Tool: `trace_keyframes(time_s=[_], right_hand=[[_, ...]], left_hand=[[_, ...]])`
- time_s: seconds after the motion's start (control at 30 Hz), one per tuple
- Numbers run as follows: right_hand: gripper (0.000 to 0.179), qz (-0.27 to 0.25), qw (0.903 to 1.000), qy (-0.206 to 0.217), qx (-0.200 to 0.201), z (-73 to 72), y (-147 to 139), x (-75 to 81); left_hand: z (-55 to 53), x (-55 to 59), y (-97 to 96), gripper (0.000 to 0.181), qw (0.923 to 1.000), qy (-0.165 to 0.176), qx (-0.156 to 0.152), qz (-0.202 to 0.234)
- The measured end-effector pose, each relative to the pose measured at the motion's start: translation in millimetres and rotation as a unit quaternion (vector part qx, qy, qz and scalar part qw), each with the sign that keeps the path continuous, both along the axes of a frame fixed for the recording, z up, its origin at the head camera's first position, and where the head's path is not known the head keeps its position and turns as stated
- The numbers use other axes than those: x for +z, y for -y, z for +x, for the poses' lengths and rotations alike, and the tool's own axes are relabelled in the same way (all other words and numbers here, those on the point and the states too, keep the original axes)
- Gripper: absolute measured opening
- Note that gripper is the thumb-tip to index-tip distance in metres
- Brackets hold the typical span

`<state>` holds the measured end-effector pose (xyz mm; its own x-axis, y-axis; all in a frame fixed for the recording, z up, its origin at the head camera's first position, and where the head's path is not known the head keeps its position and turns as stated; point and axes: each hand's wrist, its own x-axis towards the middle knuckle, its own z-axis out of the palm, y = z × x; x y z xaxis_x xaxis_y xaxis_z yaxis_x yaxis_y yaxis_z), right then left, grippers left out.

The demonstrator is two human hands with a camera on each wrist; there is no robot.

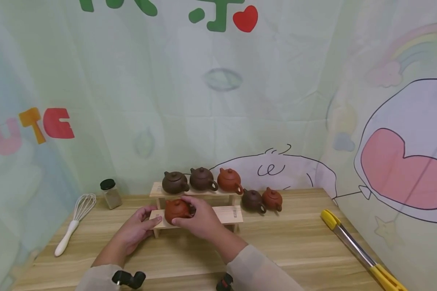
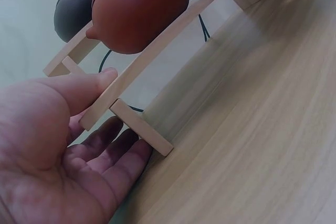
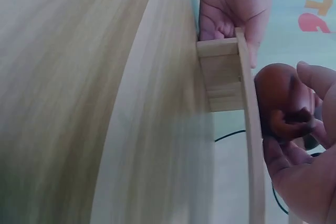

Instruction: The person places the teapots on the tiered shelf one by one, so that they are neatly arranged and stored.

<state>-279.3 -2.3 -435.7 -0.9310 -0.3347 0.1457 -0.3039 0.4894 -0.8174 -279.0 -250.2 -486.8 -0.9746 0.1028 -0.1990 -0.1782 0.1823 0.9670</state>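
Note:
A reddish-brown clay teapot (image 1: 175,211) sits at the left part of the lower step of a small wooden two-step stand (image 1: 230,216). My right hand (image 1: 204,220) holds this teapot from its handle side, thumb in front and fingers behind. With my left hand (image 1: 136,229) I grip the left end of the lower step; in the left wrist view the thumb (image 2: 86,85) lies on the board and the fingers curl below it by the leg. On the upper step stand two dark brown teapots (image 1: 202,179) and one reddish teapot (image 1: 229,180).
Right of the stand, a dark teapot (image 1: 253,201) and a reddish teapot (image 1: 272,199) stand on the wooden table (image 1: 287,246). A whisk (image 1: 74,224) and a black-lidded jar (image 1: 111,194) are at left. Yellow-tipped tongs (image 1: 360,250) lie at right. A printed curtain (image 1: 189,121) hangs behind.

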Motion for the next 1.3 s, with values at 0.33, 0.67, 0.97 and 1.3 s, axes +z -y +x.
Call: trace_keyframes(time_s=[0.33,0.67,0.97,1.3], right_hand=[[0.052,-0.048,0.9988,-0.004,-0.008,24.3,-50,11.6],[0.035,-0.033,0.9960,-0.014,-0.082,33.0,-135,6.3],[0.041,0.007,0.9862,0.004,-0.165,15.3,-206,-3.7],[0.053,0.032,0.9767,0.031,-0.210,-20.4,-252,-10.1]], left_hand=[[2.7,0.6,-2.4,0.071,0.9999,-0.010,0.000,0.005],[3.8,1.1,-3.8,0.068,0.9999,-0.004,0.006,0.008],[4.2,2.0,-4.0,0.069,0.9999,-0.003,0.007,0.012],[3.0,1.6,-2.8,0.071,0.9999,-0.001,0.007,0.013]])
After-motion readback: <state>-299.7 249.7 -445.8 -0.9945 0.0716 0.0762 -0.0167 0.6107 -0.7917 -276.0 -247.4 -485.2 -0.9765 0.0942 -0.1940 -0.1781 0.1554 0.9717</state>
